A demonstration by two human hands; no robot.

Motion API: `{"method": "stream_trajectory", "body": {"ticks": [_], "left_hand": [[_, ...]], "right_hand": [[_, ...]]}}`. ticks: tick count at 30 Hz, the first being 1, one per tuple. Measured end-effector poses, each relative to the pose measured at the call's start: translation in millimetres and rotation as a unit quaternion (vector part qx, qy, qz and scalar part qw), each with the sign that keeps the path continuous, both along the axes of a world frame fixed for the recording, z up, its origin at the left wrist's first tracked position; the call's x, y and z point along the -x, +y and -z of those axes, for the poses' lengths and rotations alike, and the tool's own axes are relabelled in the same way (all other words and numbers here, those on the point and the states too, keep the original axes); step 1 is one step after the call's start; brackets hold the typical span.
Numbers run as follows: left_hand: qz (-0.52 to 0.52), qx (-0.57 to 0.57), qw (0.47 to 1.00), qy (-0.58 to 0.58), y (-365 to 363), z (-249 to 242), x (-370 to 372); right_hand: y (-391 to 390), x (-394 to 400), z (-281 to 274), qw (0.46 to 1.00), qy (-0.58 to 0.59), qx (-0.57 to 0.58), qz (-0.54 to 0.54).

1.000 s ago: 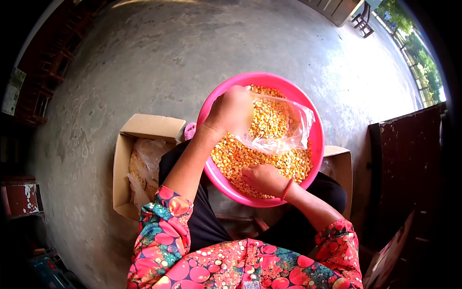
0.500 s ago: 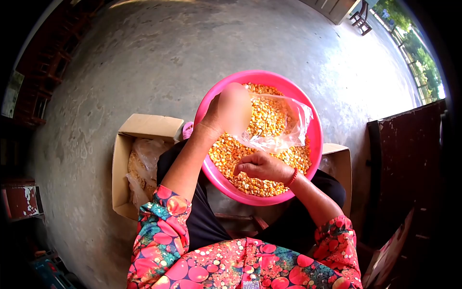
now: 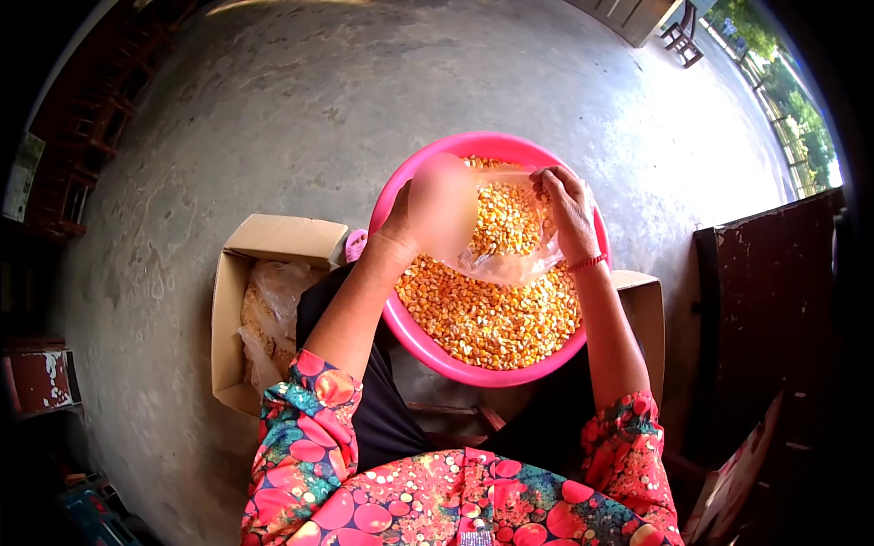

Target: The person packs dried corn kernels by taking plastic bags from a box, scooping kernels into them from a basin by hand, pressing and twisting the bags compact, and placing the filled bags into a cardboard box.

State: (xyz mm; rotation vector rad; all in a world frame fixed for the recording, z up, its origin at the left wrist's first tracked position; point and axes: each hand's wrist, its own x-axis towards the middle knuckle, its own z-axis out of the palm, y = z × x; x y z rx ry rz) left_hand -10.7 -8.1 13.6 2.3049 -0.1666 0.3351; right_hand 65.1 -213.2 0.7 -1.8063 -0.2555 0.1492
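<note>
A pink basin (image 3: 407,341) full of yellow corn kernels (image 3: 492,323) rests over my lap. Within it lies a clear plastic bag (image 3: 510,270), its mouth spread, with kernels inside. My left hand (image 3: 442,209) is at the bag's left side, but a blur covers its fingers, so its grip is hidden. At the right side of the bag's mouth, my right hand (image 3: 566,209) has its fingers bent and closed on the plastic edge. A red bracelet (image 3: 587,262) circles that wrist.
To my left stands an open cardboard box (image 3: 229,318) holding plastic bags with kernels (image 3: 271,314). Another cardboard box (image 3: 645,318) is partly hidden at my right. A dark red wooden panel (image 3: 774,300) stands farther right, and concrete floor (image 3: 300,118) stretches ahead.
My right hand has moved up and away from above the loose kernels to the bag's right edge, closing on it. The left hand has stayed nearly in place.
</note>
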Motion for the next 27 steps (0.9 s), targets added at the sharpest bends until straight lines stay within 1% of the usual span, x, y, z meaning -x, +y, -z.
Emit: {"method": "stream_trajectory", "body": {"ticks": [5, 9, 10, 11, 12, 14, 15, 16, 18, 21, 22, 24, 26, 27], "left_hand": [[0.001, -0.002, 1.000, -0.016, 3, 5, -2], [0.007, -0.006, 1.000, -0.011, 3, 5, -1], [0.007, -0.006, 1.000, -0.011, 3, 5, -1], [0.004, -0.007, 1.000, -0.008, 3, 4, -1], [0.000, -0.008, 1.000, -0.005, 3, 4, -1], [-0.003, -0.011, 1.000, -0.005, 3, 6, -2], [-0.005, -0.015, 1.000, -0.004, 3, 7, -2], [-0.004, -0.015, 1.000, -0.003, 4, 9, -3], [-0.001, -0.017, 1.000, -0.007, 5, 12, -4], [-0.002, -0.010, 1.000, -0.007, 4, 10, -4], [-0.002, -0.010, 1.000, -0.007, 4, 8, -4], [-0.006, -0.011, 1.000, 0.011, 3, 4, -3], [-0.005, -0.010, 1.000, 0.002, 3, 8, -4], [-0.004, -0.010, 1.000, -0.009, 4, 10, -5]], "right_hand": [[-11, -12, 17, 0.998, -0.045, 0.026, 0.031], [-10, -4, 7, 0.999, -0.041, 0.018, 0.030], [-8, 2, 0, 0.996, 0.044, -0.047, -0.063], [-7, 9, -8, 0.973, 0.128, -0.111, -0.155], [6, 28, -22, 0.975, 0.143, -0.080, -0.153], [18, 55, -33, 0.953, 0.201, 0.006, -0.226], [21, 62, -26, 0.929, 0.127, 0.039, -0.345], [24, 69, -16, 0.886, 0.050, 0.071, -0.456], [26, 91, -2, 0.833, -0.017, 0.153, -0.531], [26, 119, 21, 0.834, -0.163, 0.229, -0.475], [27, 120, 23, 0.834, -0.163, 0.229, -0.475], [28, 122, 26, 0.813, -0.251, 0.295, -0.435], [24, 122, 31, 0.815, -0.265, 0.293, -0.424], [23, 123, 31, 0.806, -0.254, 0.313, -0.434]]}}
